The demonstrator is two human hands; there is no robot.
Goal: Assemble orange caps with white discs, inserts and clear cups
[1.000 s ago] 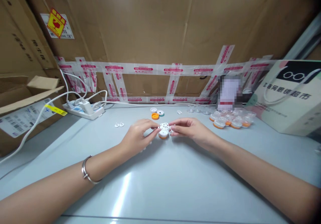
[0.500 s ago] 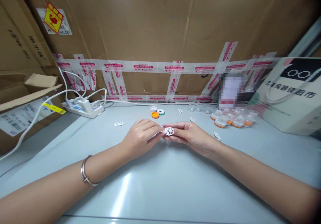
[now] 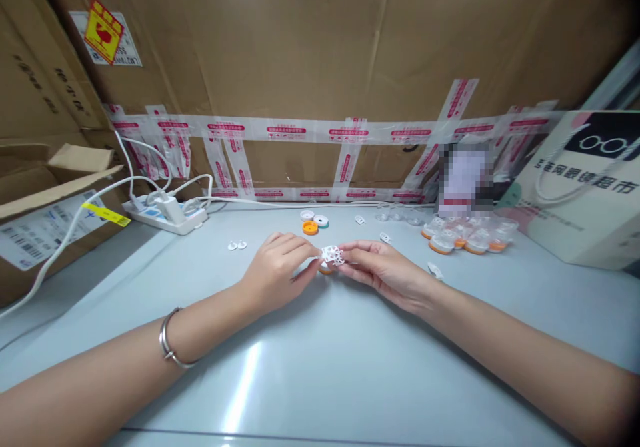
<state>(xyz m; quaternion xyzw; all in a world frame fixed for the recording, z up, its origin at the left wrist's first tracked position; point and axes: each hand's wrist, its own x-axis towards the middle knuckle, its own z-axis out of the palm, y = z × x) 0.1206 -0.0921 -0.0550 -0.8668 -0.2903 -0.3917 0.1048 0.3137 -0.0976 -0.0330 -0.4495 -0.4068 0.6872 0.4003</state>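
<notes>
Between my hands is a small white openwork plastic part (image 3: pixel 331 254), with spoke-like cut-outs. My left hand (image 3: pixel 280 267) pinches its left side between thumb and fingers. Fingertips of my right hand (image 3: pixel 380 265) grip its right side. Just below the part, an orange-edged round piece (image 3: pixel 325 269) sits on the table, mostly hidden. Farther back lie an orange ring-shaped cap (image 3: pixel 310 227), a white cap (image 3: pixel 307 215) and a white-and-green cap (image 3: pixel 321 221). Two small white discs with stems (image 3: pixel 237 245) rest left of my left hand.
On the right stand several clear domes with orange bases (image 3: pixel 467 237), before a paper bag (image 3: pixel 575 187). Small white parts (image 3: pixel 435 271) lie behind my right forearm. A power strip (image 3: pixel 167 215) with cables and an open carton (image 3: pixel 55 213) are at left. A taped cardboard box (image 3: pixel 300 47) walls the back.
The white openwork part has turned in my fingers, first tilting to the right, then shifting back left. Both hands stay close together; the orange-edged piece below was hidden half a second ago and shows again.
</notes>
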